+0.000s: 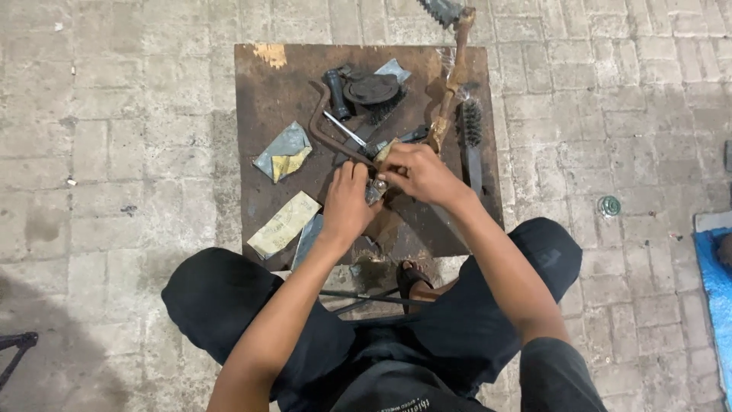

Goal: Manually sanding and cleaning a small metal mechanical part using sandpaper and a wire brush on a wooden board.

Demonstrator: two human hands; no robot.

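Your fingers [379,180] are pinched in tight around a small metal part [375,191], both hands meeting right over it at the near middle of the surface [263,95]. Your left hand [347,202] curls shut on the part from below and the left, thumb side up. Your right hand [419,174] closes over it from the right, fingertips bent down onto it, so most of the part is hidden and its exact shape is hard to tell.

Just beyond your knuckles, a bent rusty rod [324,126] curves away toward the far side, and a slim silver tool [343,128] lies across it. Behind those sits a dark round disc [371,88] with a black cylinder [336,93] beside it. To the right of your right hand, a wire brush [472,130] lies lengthwise, and a wooden-handled saw [451,72] leans in, its end close to your right fingers.

Left of your hands, a folded grey sheet with a yellow scrap [284,152] rests well apart, and a pale paper strip [284,223] sits near your left wrist. Your sandalled foot [415,281] shows under the surface's near edge, on the paved brick floor [114,152], with a blue mat [717,290] at far right
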